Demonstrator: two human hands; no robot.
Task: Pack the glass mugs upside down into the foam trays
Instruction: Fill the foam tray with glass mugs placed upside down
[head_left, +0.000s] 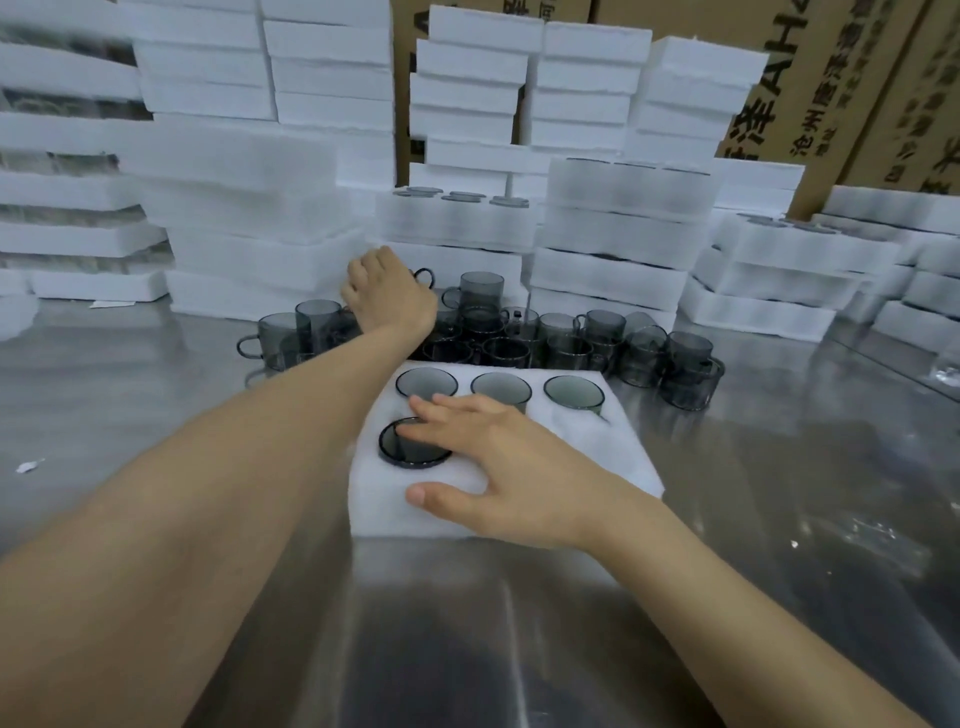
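One steel table (779, 519) carries foam tray (613, 452). Inverted mugs seated in it: far row of three (501, 389), near-left mug (402, 449). Left arm outstretched; left hand (387, 296) palm-down over loose mugs (571, 338) behind tray, fingers hidden, grip cannot be told. Right hand (498, 462) flat, fingers straight, spread: tips on near-left mug base, thumb on foam.
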